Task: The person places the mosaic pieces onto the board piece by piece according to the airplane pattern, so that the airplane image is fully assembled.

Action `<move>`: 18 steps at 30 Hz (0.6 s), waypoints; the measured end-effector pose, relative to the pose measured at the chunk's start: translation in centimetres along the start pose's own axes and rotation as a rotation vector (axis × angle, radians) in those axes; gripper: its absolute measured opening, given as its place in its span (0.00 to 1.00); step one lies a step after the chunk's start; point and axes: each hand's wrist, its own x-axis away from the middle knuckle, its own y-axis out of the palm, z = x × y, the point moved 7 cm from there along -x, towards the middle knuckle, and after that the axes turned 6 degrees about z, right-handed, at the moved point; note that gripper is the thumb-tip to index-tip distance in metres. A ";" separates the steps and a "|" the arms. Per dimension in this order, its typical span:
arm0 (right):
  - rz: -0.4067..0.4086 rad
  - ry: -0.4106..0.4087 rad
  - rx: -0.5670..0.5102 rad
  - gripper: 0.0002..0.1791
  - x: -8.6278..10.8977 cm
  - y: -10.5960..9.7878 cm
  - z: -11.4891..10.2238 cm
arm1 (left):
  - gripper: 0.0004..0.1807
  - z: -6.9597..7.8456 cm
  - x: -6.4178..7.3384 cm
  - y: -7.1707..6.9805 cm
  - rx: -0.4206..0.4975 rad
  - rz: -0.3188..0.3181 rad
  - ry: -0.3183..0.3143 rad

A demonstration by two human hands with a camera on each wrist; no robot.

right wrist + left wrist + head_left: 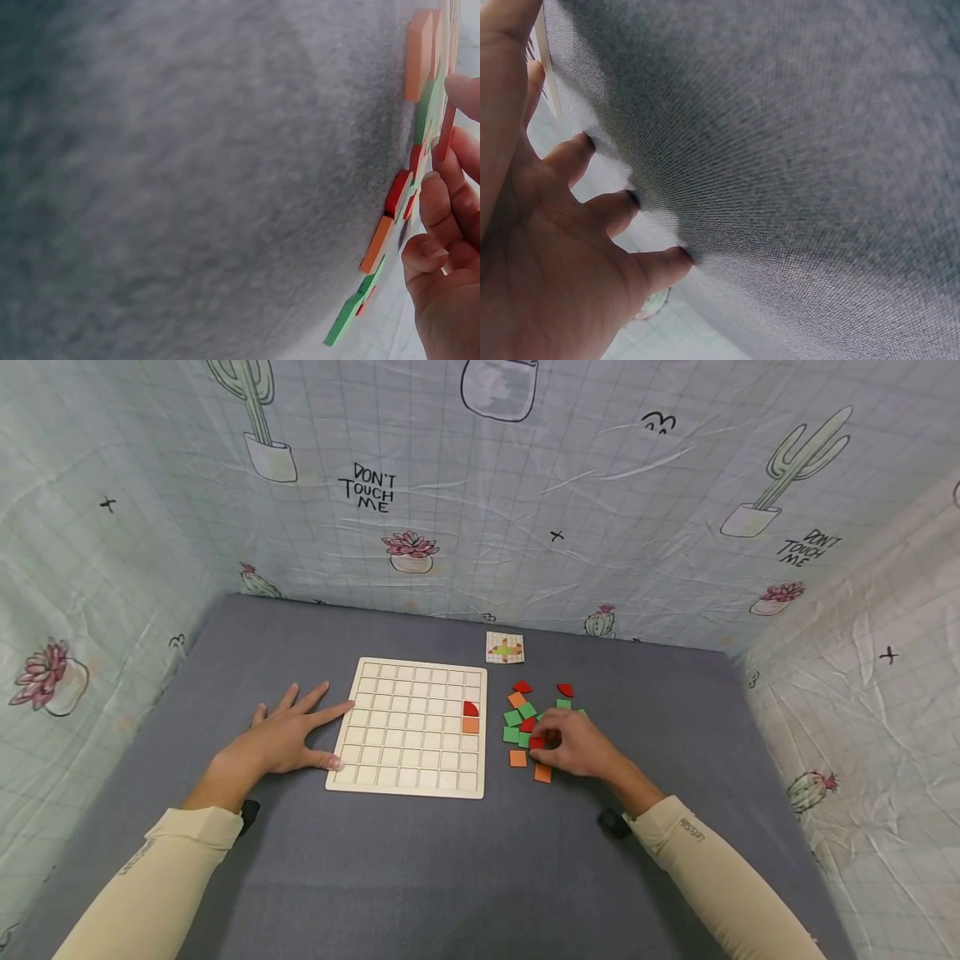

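Note:
My left hand [281, 737] lies with fingers spread on the table, thumb and index fingertip at the left edge of a pale wooden grid board [408, 783]. In the left wrist view, fingertips of the left hand [562, 255] touch the cloth. On the board, a red quarter-circle tile [470, 708] sits directly above an orange square tile [470, 725] near the right side. My right hand [579, 745] is over the loose tiles and pinches a red tile [447, 133] between thumb and finger; its full shape is hidden.
Green square tiles [512, 734], orange square tiles [517, 758] and red quarter-circle tiles [565, 690] lie scattered right of the board. A small pattern card [505, 647] rests behind them. Grey cloth [420, 877] covers the table; a printed curtain [480, 493] hangs around it.

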 end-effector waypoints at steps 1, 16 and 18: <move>0.000 0.001 0.003 0.09 -0.1 0.0 -0.1 | 0.59 0.0 0.0 0.0 0.000 0.000 0.000; -0.002 -0.045 -0.018 0.09 -1.0 0.5 -1.2 | 0.57 0.2 0.1 0.0 0.013 0.002 0.007; -0.001 -0.048 -0.015 0.09 -1.1 0.6 -1.3 | 0.57 0.1 0.1 0.0 0.010 0.002 0.009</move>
